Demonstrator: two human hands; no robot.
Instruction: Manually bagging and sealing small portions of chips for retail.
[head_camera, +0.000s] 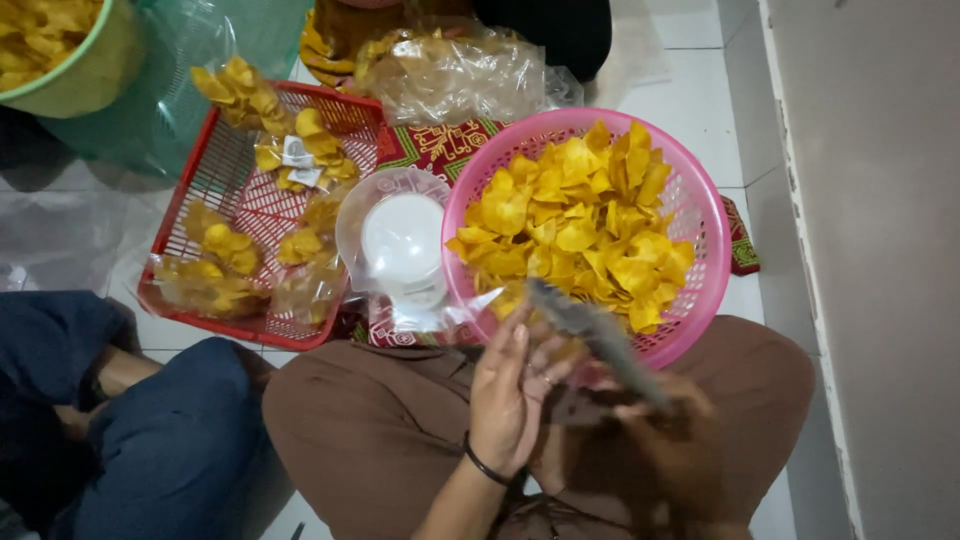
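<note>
Fingers (520, 345) of left hand (510, 400) half-spread at lower centre beside blurred right hand (650, 420), its grip unreadable; yellow chips (580, 215) look brittle, so pinch edges lightly.

right hand (665, 420) — motion-blurred | green tub (70, 50) — cut off top-left

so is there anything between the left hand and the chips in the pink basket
Nothing solid that shows. The left hand sits just below the pink basket's near rim, and the chips lie uncovered. Only a blurred grey streak by the right hand crosses the rim; what it is cannot be told.
</note>
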